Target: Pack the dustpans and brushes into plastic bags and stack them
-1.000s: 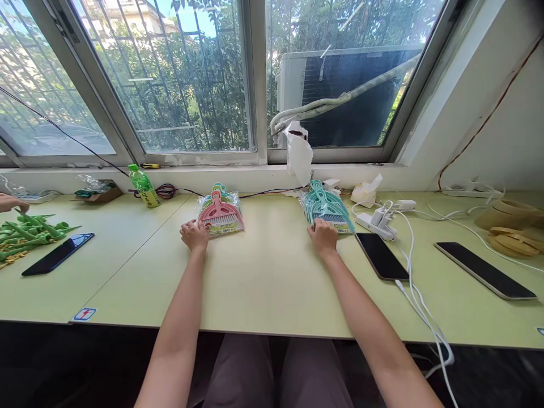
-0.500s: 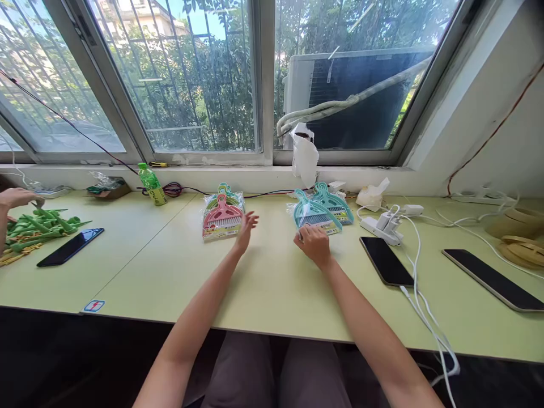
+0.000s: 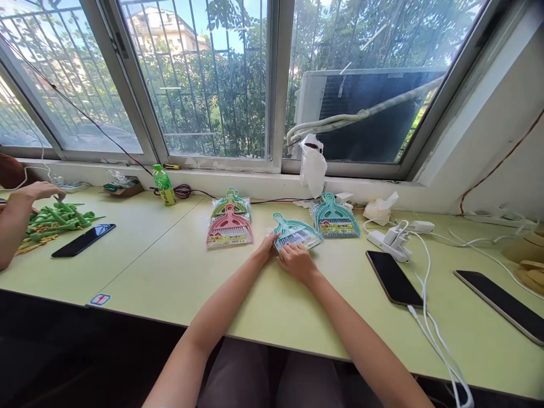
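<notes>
A teal dustpan-and-brush set [image 3: 298, 234] in clear plastic wrap lies tilted on the table in front of me. My left hand [image 3: 266, 249] grips its left edge, the thumb near the handle side. My right hand [image 3: 297, 260] has its fingers curled over the lower edge; the fingertips are partly hidden. Just to the right sits another wrapped teal dustpan set [image 3: 336, 220]. On the left, a pink dustpan set [image 3: 229, 231] lies in front of a green one [image 3: 231, 203], both in clear wrap.
To the right are a white power strip [image 3: 390, 245] with cables, a phone [image 3: 393, 277] and another dark device [image 3: 501, 300]. On the left stand a green bottle [image 3: 164, 186], a phone [image 3: 84, 240] and a pile of green pieces [image 3: 59, 220] beside another person's hand [image 3: 40, 191].
The front teal set has moved left, away from the other teal set, with my right hand on it. My left hand has come right from beside the pink set to grip it.
</notes>
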`<state>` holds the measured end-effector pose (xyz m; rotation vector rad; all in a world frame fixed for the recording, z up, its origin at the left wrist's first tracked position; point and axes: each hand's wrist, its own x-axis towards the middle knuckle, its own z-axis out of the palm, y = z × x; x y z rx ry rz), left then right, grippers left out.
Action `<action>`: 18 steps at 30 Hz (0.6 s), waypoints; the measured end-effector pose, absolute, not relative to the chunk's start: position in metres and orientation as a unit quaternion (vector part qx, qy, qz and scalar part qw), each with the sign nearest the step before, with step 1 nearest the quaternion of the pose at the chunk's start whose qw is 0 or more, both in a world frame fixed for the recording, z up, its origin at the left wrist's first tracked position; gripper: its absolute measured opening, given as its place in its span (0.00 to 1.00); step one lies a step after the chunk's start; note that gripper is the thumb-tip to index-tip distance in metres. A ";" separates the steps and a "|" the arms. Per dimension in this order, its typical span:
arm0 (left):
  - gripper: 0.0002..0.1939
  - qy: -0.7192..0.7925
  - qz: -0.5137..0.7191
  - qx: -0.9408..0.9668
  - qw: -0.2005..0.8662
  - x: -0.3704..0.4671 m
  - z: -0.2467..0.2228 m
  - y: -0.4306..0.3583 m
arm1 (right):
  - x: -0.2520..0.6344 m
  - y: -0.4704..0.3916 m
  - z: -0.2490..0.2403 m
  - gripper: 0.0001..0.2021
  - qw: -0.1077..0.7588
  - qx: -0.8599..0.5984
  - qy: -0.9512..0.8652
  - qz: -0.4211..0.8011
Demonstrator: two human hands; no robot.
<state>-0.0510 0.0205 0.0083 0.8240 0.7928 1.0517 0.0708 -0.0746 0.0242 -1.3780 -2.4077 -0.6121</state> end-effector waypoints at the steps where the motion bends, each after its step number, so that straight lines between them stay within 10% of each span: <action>1: 0.17 0.356 0.471 0.375 0.715 -0.052 0.005 0.022 | 0.073 -0.074 0.025 0.14 0.160 -0.478 -0.837 -0.211; 18: 0.18 0.321 0.568 0.330 0.682 -0.067 0.007 0.025 | 0.092 -0.055 0.021 0.12 0.322 -0.636 -0.698 -0.070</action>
